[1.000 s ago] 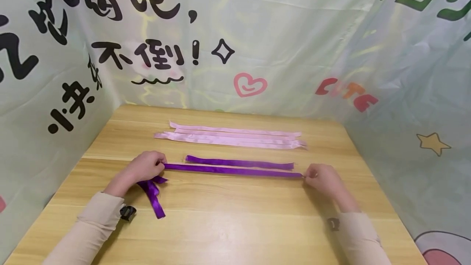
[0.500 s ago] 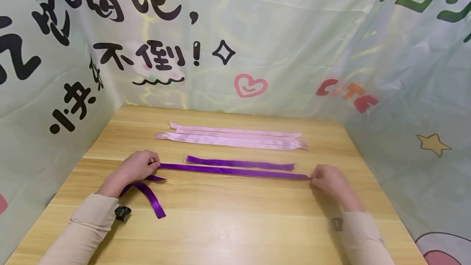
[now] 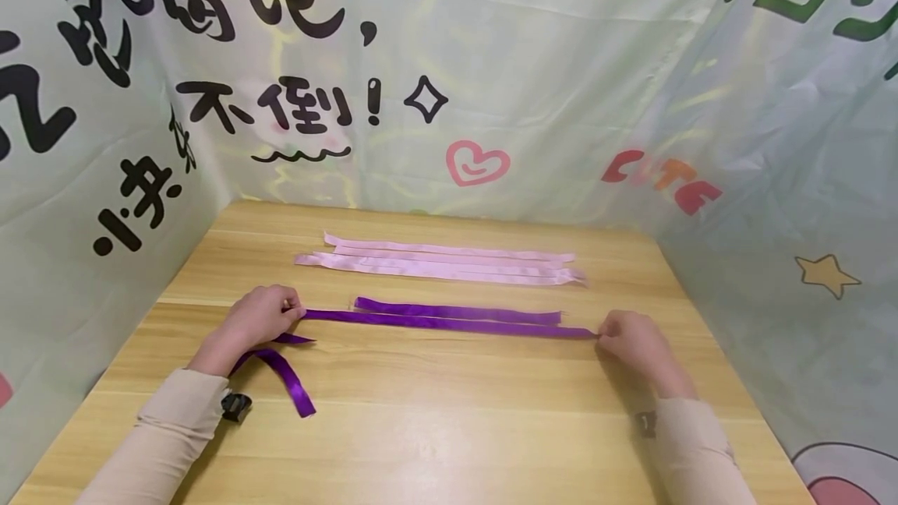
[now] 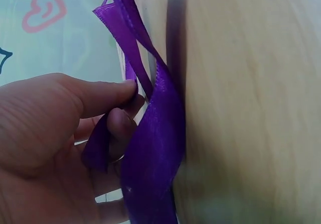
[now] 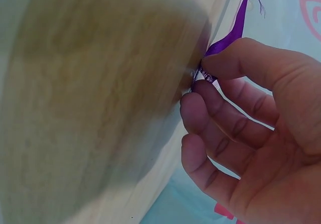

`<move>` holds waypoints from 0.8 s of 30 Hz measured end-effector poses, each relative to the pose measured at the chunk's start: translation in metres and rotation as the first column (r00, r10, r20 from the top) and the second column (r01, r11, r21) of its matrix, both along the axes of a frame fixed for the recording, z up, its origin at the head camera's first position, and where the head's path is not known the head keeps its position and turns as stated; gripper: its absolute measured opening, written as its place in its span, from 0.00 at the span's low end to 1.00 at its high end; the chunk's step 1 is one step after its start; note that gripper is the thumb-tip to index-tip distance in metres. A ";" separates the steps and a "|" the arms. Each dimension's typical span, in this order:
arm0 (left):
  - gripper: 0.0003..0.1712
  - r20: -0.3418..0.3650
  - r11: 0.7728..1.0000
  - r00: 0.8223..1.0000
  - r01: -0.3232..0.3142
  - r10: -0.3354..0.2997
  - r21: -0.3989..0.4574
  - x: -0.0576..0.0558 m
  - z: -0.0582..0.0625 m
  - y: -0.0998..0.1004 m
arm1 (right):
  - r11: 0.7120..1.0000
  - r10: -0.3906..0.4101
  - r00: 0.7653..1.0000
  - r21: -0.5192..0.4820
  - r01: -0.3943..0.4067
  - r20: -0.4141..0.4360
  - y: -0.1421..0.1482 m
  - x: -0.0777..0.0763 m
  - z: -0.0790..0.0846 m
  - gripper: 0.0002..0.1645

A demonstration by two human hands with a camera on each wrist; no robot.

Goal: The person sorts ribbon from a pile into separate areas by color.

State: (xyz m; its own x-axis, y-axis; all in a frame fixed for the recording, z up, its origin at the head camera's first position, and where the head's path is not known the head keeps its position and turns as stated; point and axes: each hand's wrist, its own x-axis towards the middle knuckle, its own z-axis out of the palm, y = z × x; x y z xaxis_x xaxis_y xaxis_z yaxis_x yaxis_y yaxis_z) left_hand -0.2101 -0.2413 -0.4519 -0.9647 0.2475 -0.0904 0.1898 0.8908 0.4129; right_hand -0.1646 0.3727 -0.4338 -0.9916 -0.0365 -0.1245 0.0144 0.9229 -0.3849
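A dark purple ribbon [image 3: 449,324] is stretched straight across the table between both hands. My left hand [image 3: 261,316] pinches its left end between thumb and finger, as the left wrist view shows. My right hand [image 3: 641,347] pinches the frayed right end between thumb and fingertip. More purple ribbon [image 3: 288,377] curls beside the left hand and lies on the table; in the left wrist view this ribbon [image 4: 155,148] hangs twisted past the fingers. Just behind the taut ribbon lies a shorter purple strip [image 3: 456,310], flat and roughly parallel to it.
Several pale pink ribbon strips [image 3: 442,263] lie side by side farther back on the wooden table [image 3: 449,427]. A printed cloth [image 3: 547,100] hangs around the back and sides. Each wrist wears a small dark camera, the left camera [image 3: 236,407] showing plainly.
The left hand has shifted a little left and the right hand a little right, the taut span between them growing longer. The loose ribbon by the left hand has spread into a curve.
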 end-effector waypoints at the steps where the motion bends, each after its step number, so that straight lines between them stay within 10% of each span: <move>1: 0.09 0.003 1.000 1.000 -0.006 0.006 -0.002 0.000 0.000 0.000 | 1.000 -0.002 1.000 0.001 0.002 0.002 0.000 0.000 0.000 0.08; 24: 0.15 -0.025 0.991 0.994 -0.110 0.108 -0.075 0.001 0.011 -0.035 | 1.000 0.006 0.999 -0.009 -0.006 -0.035 0.009 -0.001 0.001 0.14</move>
